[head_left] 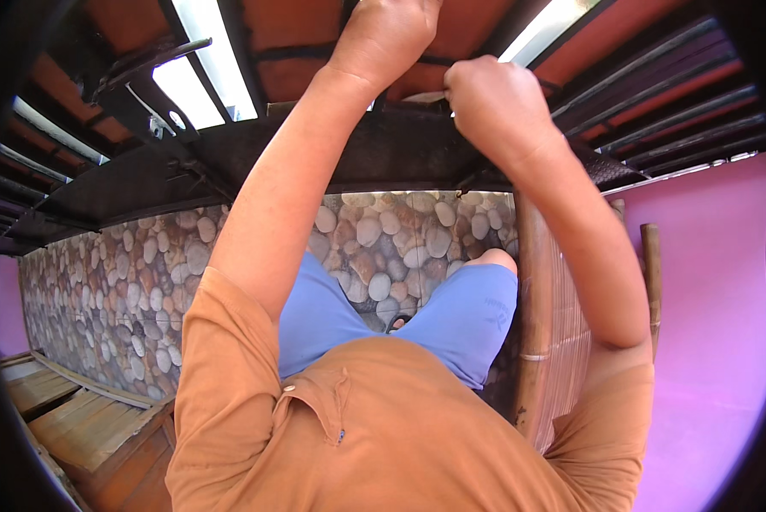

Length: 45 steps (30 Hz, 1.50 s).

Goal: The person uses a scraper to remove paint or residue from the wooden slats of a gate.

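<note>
Both arms reach up and forward to a metal gate with black bars and red panels [293, 25]. My left hand [386, 32] is curled into a fist before a red panel at the top edge. Its fingertips are hidden, so what it holds cannot be made out. Lower and to the right, my right hand [501, 96] is also curled. From its fingers a thin pale object [424, 97] sticks out to the left, too little of it showing to name. Beneath the hands runs the gate's wide black lower rail [396, 150].
A black latch plate [159, 125] juts from the gate at left. Pebble-patterned tiles [121, 301] cover the floor. A bamboo bench [533, 307] stands close on my right, beside a purple wall [709, 288]. Wooden furniture [89, 422] sits at lower left.
</note>
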### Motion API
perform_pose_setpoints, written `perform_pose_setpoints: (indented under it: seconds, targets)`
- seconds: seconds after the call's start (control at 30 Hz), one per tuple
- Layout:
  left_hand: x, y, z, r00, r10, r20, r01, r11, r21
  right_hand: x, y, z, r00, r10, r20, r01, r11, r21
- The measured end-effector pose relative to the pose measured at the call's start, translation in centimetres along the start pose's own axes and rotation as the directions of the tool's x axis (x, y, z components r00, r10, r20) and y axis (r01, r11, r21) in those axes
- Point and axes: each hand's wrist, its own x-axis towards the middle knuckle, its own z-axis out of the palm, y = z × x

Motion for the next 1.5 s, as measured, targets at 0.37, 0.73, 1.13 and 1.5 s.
perform_pose_setpoints:
  seconds: [0.37,0.73,1.13,1.5]
  targets:
    - [0.0,0.3,0.0,0.999,-0.029,-0.025,0.028,0.998,-0.060,0.2,2.8,-0.3,0.996,0.055,-0.063,-0.056,0.998,-0.009]
    - [0.1,0.7,-0.3,0.992,-0.127,0.023,0.129,0.985,-0.117,0.2,1.7,0.7,0.996,0.068,0.050,-0.066,0.997,-0.041]
    - [0.0,0.5,-0.5,0.992,-0.128,0.025,0.129,0.987,-0.092,0.0,1.9,0.2,0.998,0.056,0.028,-0.057,0.998,0.035]
    - [0.0,0.7,-0.4,0.994,-0.105,-0.010,0.103,0.986,-0.133,-1.0,1.6,1.5,0.998,0.020,0.051,-0.023,0.998,0.059]
